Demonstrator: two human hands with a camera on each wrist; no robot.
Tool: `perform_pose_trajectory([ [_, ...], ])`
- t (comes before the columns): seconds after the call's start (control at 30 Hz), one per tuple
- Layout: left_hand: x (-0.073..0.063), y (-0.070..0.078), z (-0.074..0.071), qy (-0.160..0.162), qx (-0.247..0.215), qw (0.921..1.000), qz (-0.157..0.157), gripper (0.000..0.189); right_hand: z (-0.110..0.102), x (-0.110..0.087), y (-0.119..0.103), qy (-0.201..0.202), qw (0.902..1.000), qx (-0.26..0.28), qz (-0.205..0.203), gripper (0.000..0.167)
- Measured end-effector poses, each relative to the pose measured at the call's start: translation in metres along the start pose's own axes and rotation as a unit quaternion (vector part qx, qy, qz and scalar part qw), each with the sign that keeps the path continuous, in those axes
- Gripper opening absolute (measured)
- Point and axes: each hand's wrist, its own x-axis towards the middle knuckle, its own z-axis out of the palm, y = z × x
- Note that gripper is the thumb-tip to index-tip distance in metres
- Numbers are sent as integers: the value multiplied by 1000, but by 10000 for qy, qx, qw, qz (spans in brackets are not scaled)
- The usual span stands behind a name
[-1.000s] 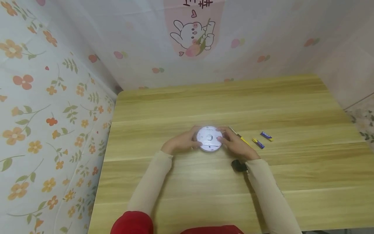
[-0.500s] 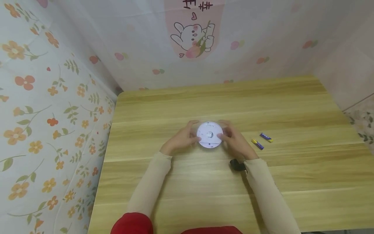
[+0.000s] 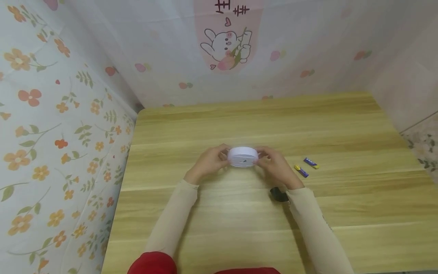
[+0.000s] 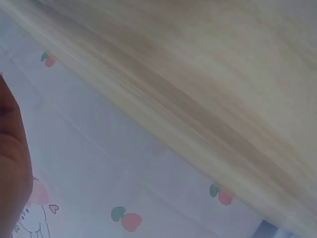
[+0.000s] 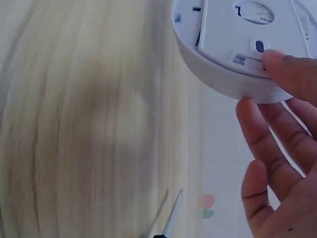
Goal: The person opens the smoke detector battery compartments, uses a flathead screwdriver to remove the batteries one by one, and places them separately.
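Observation:
A round white device (image 3: 242,158), thick like a puck, is up between both hands in the head view, tilted with its side wall showing on top. My left hand (image 3: 208,161) grips its left edge, thumb on the near face. On the opposite edge my right hand (image 3: 275,165) pinches it, thumb on the flat face and fingers beneath the rim. The right wrist view shows that face of the white device (image 5: 233,34), with a raised plate, a round window and small slots. In the left wrist view only part of my left hand (image 4: 12,158) appears; the device is out of frame.
Two blue-and-yellow batteries (image 3: 301,171) lie on the wooden table (image 3: 222,228) right of my right hand. A thin metal shaft (image 5: 173,213) shows low in the right wrist view. A black piece (image 3: 278,194) sits by the right sleeve. Printed cloth (image 3: 164,49) hangs behind the table.
The device has turned in both hands: its flat, printed face pointed up at the camera, and now the side wall shows. The yellow-handled screwdriver seen earlier is hidden in the head view.

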Motion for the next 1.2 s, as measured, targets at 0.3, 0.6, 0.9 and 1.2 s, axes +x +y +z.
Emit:
perform_pose_trajectory([
  [0.3, -5, -9, 10, 501, 1392, 9857, 803, 37, 14, -4, 4, 75, 9873, -1175, -1062, 28],
  [0.6, -7, -8, 13, 187, 2382, 9649, 1089, 40, 19, -6, 7, -186, 9687, -2200, -1133, 29],
  [0.9, -10, -14, 14, -89, 2434, 9641, 1060, 41, 20, -7, 10, -93, 9356, -3022, -1824, 27],
  [1.2, -9, -22, 22, -42, 2339, 9650, 1185, 27, 20, -5, 11, -529, 9312, -3151, -1756, 25],
])
